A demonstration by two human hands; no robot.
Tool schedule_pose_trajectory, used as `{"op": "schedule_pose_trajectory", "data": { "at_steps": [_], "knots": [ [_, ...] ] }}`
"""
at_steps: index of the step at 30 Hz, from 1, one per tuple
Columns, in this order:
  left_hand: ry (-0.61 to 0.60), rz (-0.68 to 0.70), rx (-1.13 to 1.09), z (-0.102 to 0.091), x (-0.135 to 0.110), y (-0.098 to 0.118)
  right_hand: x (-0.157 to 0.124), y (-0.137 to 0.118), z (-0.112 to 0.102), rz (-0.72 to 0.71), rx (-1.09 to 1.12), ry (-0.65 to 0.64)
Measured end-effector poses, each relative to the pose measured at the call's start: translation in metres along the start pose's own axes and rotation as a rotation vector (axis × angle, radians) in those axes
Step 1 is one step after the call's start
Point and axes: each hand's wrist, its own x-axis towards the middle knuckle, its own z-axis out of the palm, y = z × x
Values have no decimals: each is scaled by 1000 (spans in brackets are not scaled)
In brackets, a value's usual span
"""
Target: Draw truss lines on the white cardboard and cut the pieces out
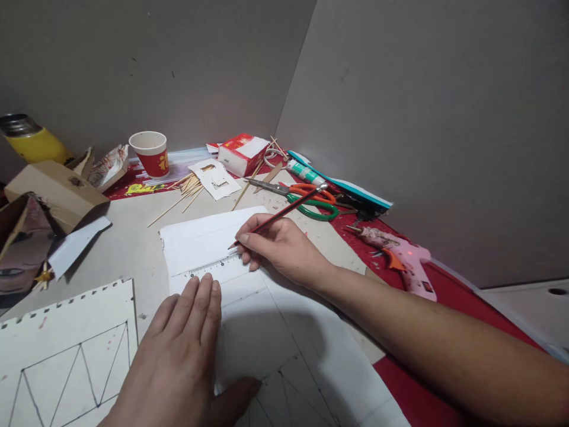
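Paper sheet (204, 234) on table (462, 293), ruler (222, 263) lying across it. Drawn page (104, 314) left of sheet; cardboard boxes (48, 190) behind page, bottle (40, 142) behind boxes. Behind sheet, left to right: cup (152, 161), skewers (192, 188), carton (242, 155), scissors (287, 191). Glue gun (411, 258) right.

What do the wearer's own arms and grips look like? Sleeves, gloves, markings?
The left grip is a bare, five-fingered human hand, no glove or ring visible. The right grip is likewise a bare human hand. The long right forearm tapers toward the wrist: no sleeve, watch, cable or markings visible. The left forearm is cut off by the frame.
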Motion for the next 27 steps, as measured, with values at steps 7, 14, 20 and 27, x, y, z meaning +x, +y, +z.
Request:
{"op": "schedule_pose_trajectory", "data": {
  "at_steps": [7, 14, 20, 27],
  "knots": [
    [6, 10, -3, -3, -1, 1, -5, 3, 6, -35, -43, -42],
    [25, 26, -20, -2, -2, 2, -6, 6, 11, -106, -54, -34],
    [-2, 44, -5, 2, -11, 5, -4, 11, 11, -99, -124, -72],
    [21, 30, 7, 7, -17, 6, -3, 10, 11, -132, -218, -74]
  ]
}}
